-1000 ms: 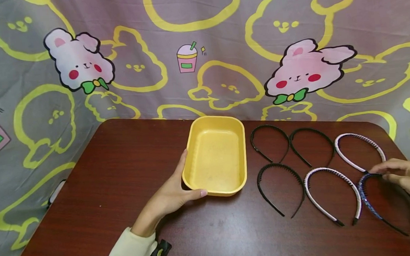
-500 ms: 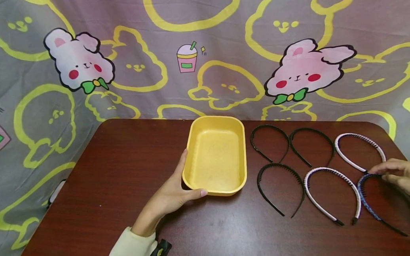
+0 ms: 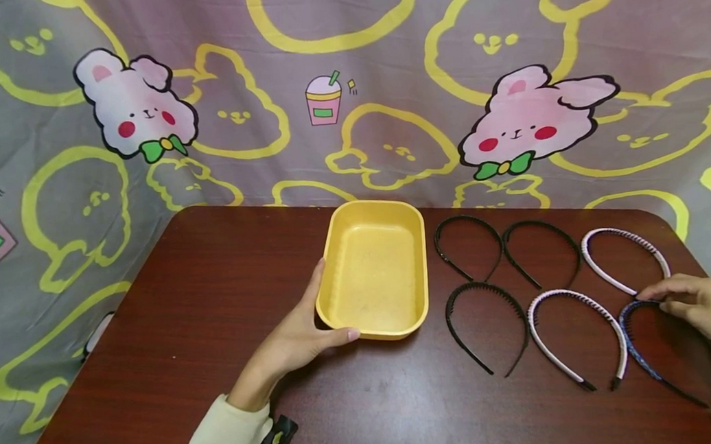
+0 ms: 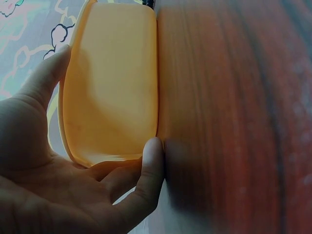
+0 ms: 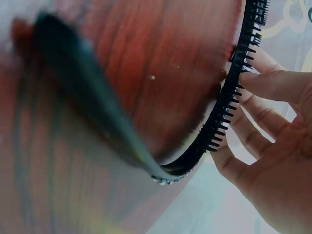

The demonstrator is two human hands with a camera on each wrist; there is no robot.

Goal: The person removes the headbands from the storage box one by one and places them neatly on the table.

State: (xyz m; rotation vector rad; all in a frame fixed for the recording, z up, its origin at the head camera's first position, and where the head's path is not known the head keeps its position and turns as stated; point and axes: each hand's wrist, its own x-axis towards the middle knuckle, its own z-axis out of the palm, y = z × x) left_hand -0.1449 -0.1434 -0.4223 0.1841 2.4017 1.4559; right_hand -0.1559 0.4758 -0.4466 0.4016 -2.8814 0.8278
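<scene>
My left hand (image 3: 290,343) holds the near left corner of a yellow plastic tray (image 3: 374,276), its thumb at the near rim. In the left wrist view, bent fingers (image 4: 152,161) lie around the tray's end, low by the tabletop. At the far right, my right hand (image 3: 704,304) pinches the top of a blue-and-black toothed headband (image 3: 640,350). Thumb and fingers meet the headband (image 5: 222,112) on its band in the right wrist view. Part of its top is hidden behind the hand in the head view. Whether it touches the table I cannot tell.
Left of the right hand lie a white headband (image 3: 576,334) and a black toothed one (image 3: 487,330). Behind them are two black headbands (image 3: 469,248) and a pale pink one (image 3: 624,261). A cartoon-print curtain (image 3: 382,75) hangs behind the brown table (image 3: 211,280).
</scene>
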